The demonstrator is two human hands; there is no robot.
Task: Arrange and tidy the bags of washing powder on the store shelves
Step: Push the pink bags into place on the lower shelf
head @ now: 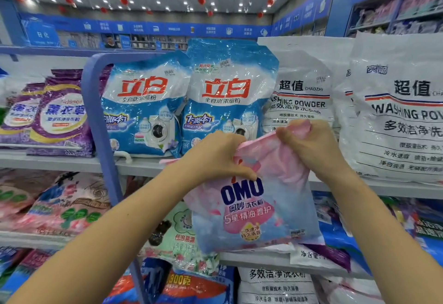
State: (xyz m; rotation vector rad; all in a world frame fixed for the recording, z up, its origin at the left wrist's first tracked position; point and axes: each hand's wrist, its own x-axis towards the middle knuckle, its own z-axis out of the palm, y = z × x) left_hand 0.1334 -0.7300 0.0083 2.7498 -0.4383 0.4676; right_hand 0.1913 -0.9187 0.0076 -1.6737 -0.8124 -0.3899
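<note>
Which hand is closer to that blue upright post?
Left. The left hand grips the pink OMO bag right of the post; the right hand holds its top farther right.

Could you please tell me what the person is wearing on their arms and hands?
Nothing that shows: the left hand and right hand are ungloved, without rings, watch or bracelet, and both forearms are sleeveless up to the frame's edge.
</note>
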